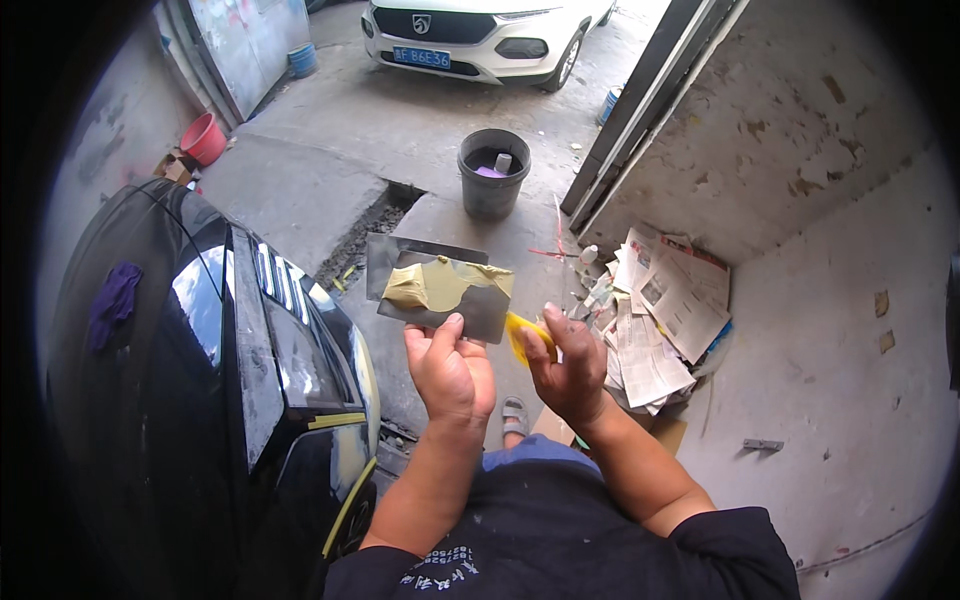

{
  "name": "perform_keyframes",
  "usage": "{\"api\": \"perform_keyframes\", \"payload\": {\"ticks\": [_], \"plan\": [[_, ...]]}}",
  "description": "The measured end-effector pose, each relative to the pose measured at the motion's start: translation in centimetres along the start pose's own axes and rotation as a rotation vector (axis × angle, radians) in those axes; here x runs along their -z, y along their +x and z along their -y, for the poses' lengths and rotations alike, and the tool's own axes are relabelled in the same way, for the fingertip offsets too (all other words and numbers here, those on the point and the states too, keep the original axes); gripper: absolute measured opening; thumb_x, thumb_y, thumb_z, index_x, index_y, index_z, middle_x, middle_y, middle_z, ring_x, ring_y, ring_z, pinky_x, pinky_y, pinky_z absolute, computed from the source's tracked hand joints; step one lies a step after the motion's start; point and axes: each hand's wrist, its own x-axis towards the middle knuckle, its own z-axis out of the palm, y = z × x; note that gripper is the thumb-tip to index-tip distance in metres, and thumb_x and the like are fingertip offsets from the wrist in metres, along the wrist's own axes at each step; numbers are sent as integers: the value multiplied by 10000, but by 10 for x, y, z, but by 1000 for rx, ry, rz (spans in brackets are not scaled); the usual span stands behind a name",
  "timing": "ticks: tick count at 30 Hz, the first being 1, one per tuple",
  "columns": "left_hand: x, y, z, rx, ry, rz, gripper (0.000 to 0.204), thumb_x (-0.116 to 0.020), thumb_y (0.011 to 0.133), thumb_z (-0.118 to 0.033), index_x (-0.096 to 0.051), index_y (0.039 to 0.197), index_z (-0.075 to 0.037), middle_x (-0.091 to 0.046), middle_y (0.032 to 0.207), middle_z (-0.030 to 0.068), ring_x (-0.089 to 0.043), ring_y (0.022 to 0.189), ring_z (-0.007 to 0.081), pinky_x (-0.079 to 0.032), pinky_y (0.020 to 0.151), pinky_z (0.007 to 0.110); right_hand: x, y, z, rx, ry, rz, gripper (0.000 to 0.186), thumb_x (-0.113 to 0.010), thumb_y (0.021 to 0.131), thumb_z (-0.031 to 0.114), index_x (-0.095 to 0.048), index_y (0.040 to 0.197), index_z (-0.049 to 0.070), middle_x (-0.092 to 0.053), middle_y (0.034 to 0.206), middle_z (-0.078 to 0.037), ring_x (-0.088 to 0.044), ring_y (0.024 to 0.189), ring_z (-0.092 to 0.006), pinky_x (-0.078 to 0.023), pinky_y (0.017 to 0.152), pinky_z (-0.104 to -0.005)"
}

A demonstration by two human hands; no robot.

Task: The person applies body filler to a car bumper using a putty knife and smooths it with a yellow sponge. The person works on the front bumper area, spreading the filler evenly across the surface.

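In my left hand, thumb on top, is a dark flat mixing board. A thick smear of pale yellow putty covers much of its upper face. A second dark plate juts out behind it; whether my hand also grips that one is unclear. My right hand pinches a yellow putty spreader, whose blade is close to the board's right edge. Beside my left arm stands a black car with yellow masking tape and pale sanded patches around its light.
A dark bucket with a purple cloth and a white object inside stands ahead, near a broken floor channel. Newspapers are heaped by the right wall. A white car is parked beyond. A purple cloth lies on the black car.
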Motion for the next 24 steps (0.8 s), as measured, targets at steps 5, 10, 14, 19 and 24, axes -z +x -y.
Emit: {"api": "perform_keyframes", "payload": {"ticks": [5,10,14,19,24], "plan": [[-4,1,-1,-88,29,21,403,-478,880,91,-444,1265,-26,-548,1255,117,-556,1161,239,-457,1021,397,0,-8,1,86,56,40,464,-767,804,57,-550,1208,-10,-639,783,-110,-612,583,-244,-462,481,-339],[0,1,-5,-98,44,-1,400,-488,873,97,-451,1250,-33,-561,1233,102,-568,1133,218,-457,1009,368,4,4,-3,25,19,-47,435,-753,817,47,-549,1197,-14,-634,775,-129,-601,539,-252,-457,462,-343],[-2,-3,0,-108,21,14,420,-482,876,93,-438,1276,-30,-535,1279,109,-539,1182,228,-440,1030,381,2,8,10,65,31,-39,438,-741,818,30,-549,1210,0,-631,778,-127,-610,572,-261,-468,478,-361],[-2,-2,4,-144,31,47,427,-480,877,89,-434,1284,-35,-537,1282,108,-539,1184,229,-440,1032,380,-4,5,13,55,34,-38,482,-732,814,19,-537,1254,18,-618,777,-115,-603,580,-257,-465,479,-355],[-5,-4,-1,-134,45,38,401,-473,882,89,-397,1255,-37,-509,1269,116,-520,1167,215,-410,1036,376,-2,0,17,69,39,62,466,-722,823,12,-501,1234,4,-628,814,-136,-621,591,-265,-486,489,-350]]}}
